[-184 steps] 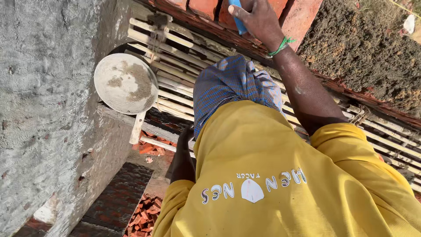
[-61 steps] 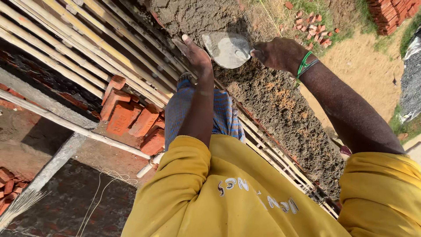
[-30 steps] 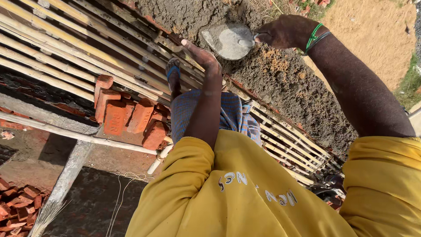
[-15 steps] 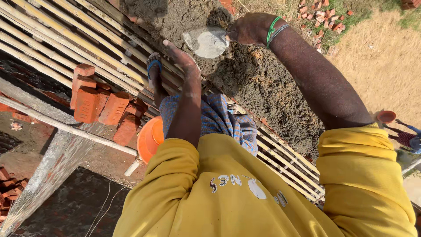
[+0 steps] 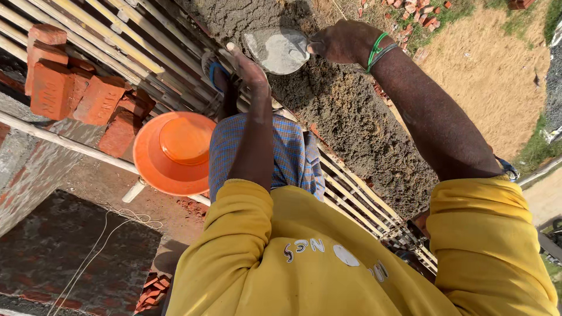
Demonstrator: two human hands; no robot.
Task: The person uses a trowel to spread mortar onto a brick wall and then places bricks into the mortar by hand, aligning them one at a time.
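1. The right hand is closed around the handle end of a trowel, fingers curled tight on it; two green bands sit on the wrist
2. The trowel blade is a flat, rounded metal plate, smeared grey with wet mortar, held just above the mortar heap
3. The left hand reaches forward with its fingers together and slightly bent, the fingertips just beside the trowel blade; whether they touch it I cannot tell
4. The mortar heap is coarse, damp and dark grey, a long lumpy bank lying on the bamboo platform
5. The platform is made of pale, smooth poles laid side by side with thin gaps; its near edge drops off to the ground below
6. Rough red bricks are stacked on the platform at the left, well apart from the hands
7. An orange plastic pan, round and shallow, lies upside down near the person's knee, so nothing shows in it
8. Open room lies to the right, over sandy soil
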